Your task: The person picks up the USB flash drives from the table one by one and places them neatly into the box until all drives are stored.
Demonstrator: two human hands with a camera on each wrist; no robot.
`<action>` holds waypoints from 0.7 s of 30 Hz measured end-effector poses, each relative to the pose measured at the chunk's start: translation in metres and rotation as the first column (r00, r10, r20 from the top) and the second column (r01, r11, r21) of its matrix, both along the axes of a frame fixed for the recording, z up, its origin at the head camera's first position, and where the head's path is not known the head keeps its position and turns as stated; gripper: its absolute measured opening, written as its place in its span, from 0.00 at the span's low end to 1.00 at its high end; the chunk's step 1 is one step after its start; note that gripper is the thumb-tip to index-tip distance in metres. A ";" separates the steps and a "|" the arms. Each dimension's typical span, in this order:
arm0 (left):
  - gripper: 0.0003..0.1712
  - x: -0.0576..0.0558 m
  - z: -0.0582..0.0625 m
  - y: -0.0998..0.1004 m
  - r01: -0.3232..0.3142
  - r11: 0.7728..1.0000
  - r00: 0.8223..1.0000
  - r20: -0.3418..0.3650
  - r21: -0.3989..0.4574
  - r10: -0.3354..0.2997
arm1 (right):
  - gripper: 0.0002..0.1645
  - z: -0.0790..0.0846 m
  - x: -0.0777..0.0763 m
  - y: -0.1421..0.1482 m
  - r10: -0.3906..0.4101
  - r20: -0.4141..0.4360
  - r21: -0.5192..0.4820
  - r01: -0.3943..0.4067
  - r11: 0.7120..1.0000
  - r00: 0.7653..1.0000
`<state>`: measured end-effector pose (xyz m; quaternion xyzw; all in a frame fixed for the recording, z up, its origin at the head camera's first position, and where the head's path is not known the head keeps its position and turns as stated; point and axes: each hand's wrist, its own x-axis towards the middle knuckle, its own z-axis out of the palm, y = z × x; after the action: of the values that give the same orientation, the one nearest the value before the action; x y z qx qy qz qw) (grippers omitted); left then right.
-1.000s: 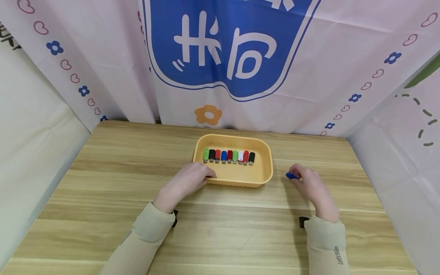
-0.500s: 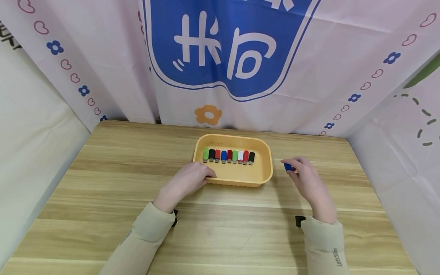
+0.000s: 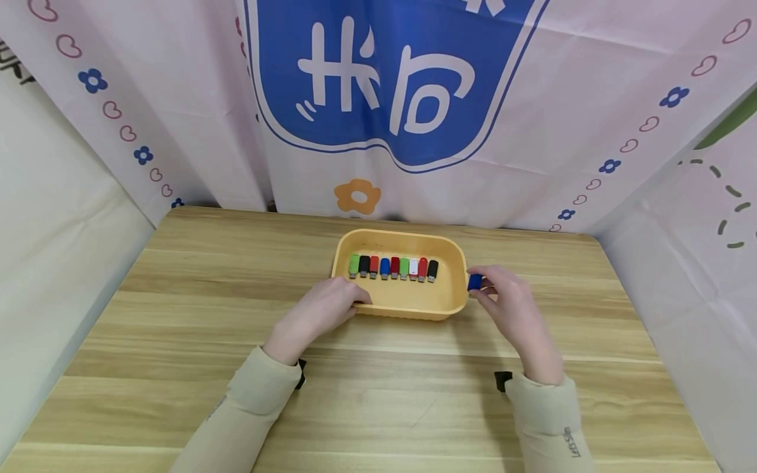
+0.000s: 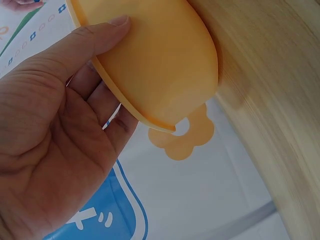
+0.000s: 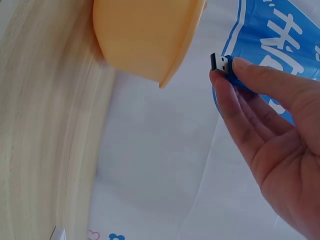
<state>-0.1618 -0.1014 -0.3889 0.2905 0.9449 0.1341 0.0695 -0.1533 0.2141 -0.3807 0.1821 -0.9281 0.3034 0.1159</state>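
Note:
In the head view my left hand grips the near left rim of a yellow plastic tray. The left wrist view shows its thumb on the tray's outer wall and the fingers over the rim. My right hand pinches a blue USB stick at the tray's right rim. Its metal plug points out past the fingertips in the right wrist view. Inside the tray lies a row of several USB sticks, among them a light green one, a white one and a black one.
The tray stands on a wood-grain table towards its back edge. Behind the table hangs a white cloth with a blue printed badge. White cloth walls flank both sides.
My right hand has moved left with the blue USB stick, from the table to the right of the tray up to its rim. The left hand stays on the tray.

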 end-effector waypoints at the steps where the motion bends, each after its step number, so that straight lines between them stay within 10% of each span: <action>1: 0.11 0.000 0.000 0.000 0.000 1.000 1.000 -0.001 0.000 0.000 | 0.20 0.000 0.000 -0.002 0.001 -0.010 -0.003 -0.001 1.000 1.000; 21: 0.11 0.000 0.001 0.000 0.006 1.000 1.000 -0.004 0.006 -0.006 | 0.12 -0.009 0.000 -0.028 0.062 -0.066 -0.063 -0.066 0.996 0.996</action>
<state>-0.1616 -0.1017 -0.3879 0.2936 0.9438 0.1360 0.0670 -0.1536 0.1864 -0.3894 0.2175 -0.9072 0.3312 0.1415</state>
